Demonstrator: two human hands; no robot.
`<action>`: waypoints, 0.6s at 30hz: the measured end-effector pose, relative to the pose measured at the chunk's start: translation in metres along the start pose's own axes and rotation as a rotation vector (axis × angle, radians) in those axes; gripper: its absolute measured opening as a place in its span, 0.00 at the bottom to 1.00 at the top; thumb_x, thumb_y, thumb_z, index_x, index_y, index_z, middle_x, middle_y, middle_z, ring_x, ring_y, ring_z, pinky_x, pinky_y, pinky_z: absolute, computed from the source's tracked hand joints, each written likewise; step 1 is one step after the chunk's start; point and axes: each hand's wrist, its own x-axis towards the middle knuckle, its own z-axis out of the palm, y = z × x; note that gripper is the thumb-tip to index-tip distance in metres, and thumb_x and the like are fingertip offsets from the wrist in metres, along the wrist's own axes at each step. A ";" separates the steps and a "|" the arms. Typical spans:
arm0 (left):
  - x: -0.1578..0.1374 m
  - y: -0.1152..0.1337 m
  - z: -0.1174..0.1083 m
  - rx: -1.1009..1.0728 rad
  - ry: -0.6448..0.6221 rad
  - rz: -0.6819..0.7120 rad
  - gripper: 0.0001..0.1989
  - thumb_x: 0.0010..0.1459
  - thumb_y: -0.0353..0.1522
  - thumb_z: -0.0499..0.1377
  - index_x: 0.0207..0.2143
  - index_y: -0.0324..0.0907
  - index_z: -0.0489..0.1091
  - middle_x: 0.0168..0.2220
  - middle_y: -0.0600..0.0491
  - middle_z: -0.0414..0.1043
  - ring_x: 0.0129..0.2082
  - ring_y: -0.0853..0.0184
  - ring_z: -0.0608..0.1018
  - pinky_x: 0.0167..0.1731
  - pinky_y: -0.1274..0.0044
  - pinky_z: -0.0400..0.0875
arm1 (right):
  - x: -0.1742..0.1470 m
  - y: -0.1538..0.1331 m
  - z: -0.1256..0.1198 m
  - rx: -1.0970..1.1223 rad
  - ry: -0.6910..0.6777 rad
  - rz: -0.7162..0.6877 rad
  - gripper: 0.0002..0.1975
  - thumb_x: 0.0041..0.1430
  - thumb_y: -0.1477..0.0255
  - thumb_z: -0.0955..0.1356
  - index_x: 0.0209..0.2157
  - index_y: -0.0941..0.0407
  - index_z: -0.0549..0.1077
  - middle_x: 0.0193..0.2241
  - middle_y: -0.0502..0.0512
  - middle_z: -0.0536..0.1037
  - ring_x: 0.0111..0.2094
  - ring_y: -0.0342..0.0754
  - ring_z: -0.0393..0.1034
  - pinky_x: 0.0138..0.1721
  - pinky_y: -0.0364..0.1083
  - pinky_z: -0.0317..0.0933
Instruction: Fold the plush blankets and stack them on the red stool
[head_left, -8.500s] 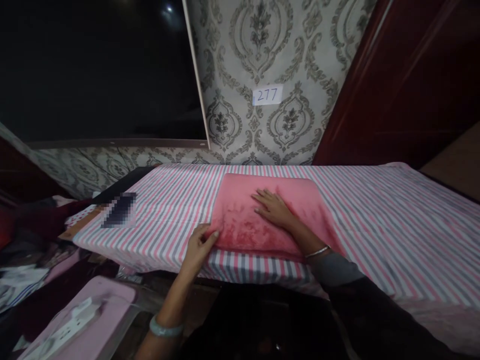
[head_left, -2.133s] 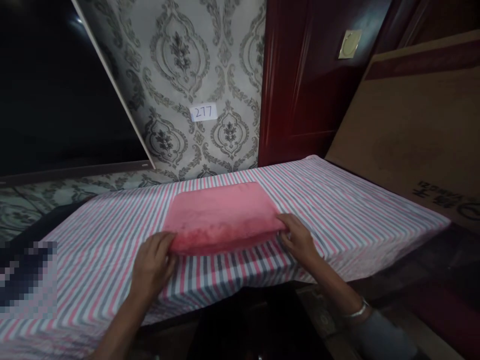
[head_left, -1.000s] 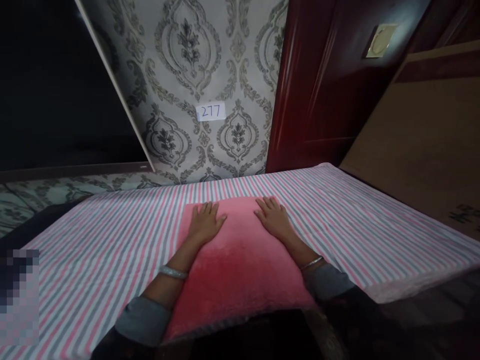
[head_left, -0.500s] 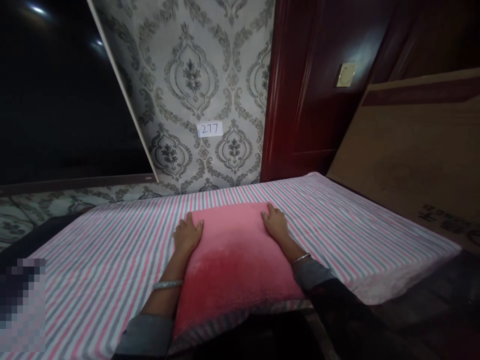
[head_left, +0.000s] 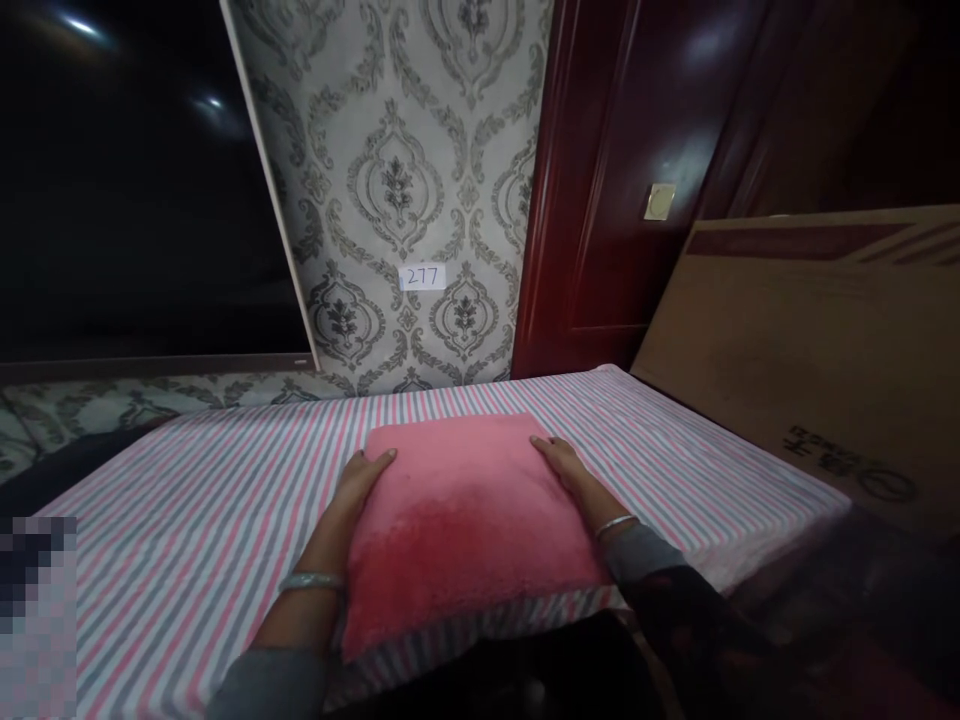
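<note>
A square pink plush cushion (head_left: 465, 500), with a darker red patch on its near half, lies flat on a pink, grey and white striped cloth (head_left: 255, 500). My left hand (head_left: 363, 480) grips the cushion's left edge, thumb on top and the other fingers mostly hidden along the side. On the opposite edge my right hand (head_left: 562, 462) holds it the same way, its thumb resting near the far right corner. Both wrists carry silver bangles. The cushion's near edge sits close to my body, along the front of the cloth.
The cloth-covered surface meets a patterned wall (head_left: 397, 190) bearing a paper label "277" (head_left: 422, 277). A large dark screen (head_left: 135, 200) hangs at the left. To the right are a dark red wood panel (head_left: 600, 200) with a switch (head_left: 660, 202) and a big cardboard box (head_left: 810, 340).
Both hands have slid from lying on the cushion's far corners to around its side edges, slightly nearer me, with the fingers now tucked down. The camera view has tilted slightly.
</note>
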 end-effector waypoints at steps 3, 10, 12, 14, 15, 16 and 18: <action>-0.004 0.009 -0.002 -0.305 -0.155 -0.210 0.24 0.48 0.43 0.69 0.42 0.34 0.76 0.32 0.41 0.81 0.36 0.52 0.83 0.35 0.67 0.79 | -0.003 -0.004 0.001 0.112 -0.082 0.062 0.18 0.60 0.60 0.69 0.39 0.63 0.77 0.33 0.65 0.82 0.37 0.55 0.79 0.37 0.49 0.72; -0.012 0.044 -0.010 -0.393 -0.248 -0.237 0.19 0.41 0.37 0.71 0.34 0.35 0.76 0.28 0.45 0.80 0.30 0.55 0.83 0.32 0.69 0.79 | -0.011 -0.032 -0.016 0.259 -0.171 0.051 0.07 0.50 0.69 0.72 0.29 0.58 0.75 0.23 0.59 0.79 0.29 0.56 0.77 0.33 0.52 0.72; -0.009 0.069 -0.019 -0.376 -0.195 -0.066 0.20 0.39 0.36 0.71 0.35 0.34 0.75 0.29 0.46 0.80 0.30 0.58 0.82 0.32 0.70 0.79 | -0.006 -0.055 -0.028 0.297 -0.132 -0.047 0.07 0.47 0.72 0.72 0.30 0.58 0.74 0.25 0.58 0.79 0.30 0.55 0.76 0.33 0.50 0.71; -0.003 0.100 -0.031 -0.310 -0.088 0.214 0.22 0.42 0.36 0.70 0.39 0.33 0.74 0.34 0.47 0.81 0.34 0.59 0.82 0.37 0.70 0.78 | 0.000 -0.084 -0.044 0.353 -0.086 -0.187 0.12 0.45 0.73 0.72 0.35 0.58 0.74 0.31 0.56 0.80 0.34 0.52 0.75 0.37 0.48 0.71; 0.000 0.116 -0.037 -0.256 -0.017 0.353 0.24 0.44 0.35 0.70 0.43 0.33 0.73 0.38 0.47 0.81 0.38 0.59 0.81 0.41 0.69 0.78 | 0.003 -0.099 -0.051 0.386 -0.058 -0.267 0.16 0.44 0.73 0.71 0.39 0.57 0.73 0.34 0.54 0.81 0.37 0.51 0.75 0.40 0.47 0.70; 0.002 0.131 -0.044 -0.233 0.026 0.421 0.25 0.45 0.34 0.69 0.46 0.33 0.71 0.42 0.47 0.80 0.43 0.60 0.80 0.45 0.68 0.77 | 0.005 -0.111 -0.058 0.421 -0.023 -0.362 0.20 0.43 0.73 0.72 0.42 0.56 0.72 0.37 0.53 0.80 0.39 0.50 0.74 0.43 0.47 0.69; 0.002 0.150 -0.055 -0.189 0.089 0.498 0.27 0.49 0.33 0.67 0.51 0.33 0.68 0.47 0.48 0.78 0.49 0.60 0.77 0.50 0.67 0.74 | 0.008 -0.125 -0.069 0.463 0.053 -0.609 0.26 0.41 0.73 0.73 0.47 0.55 0.70 0.42 0.51 0.80 0.43 0.50 0.73 0.47 0.48 0.68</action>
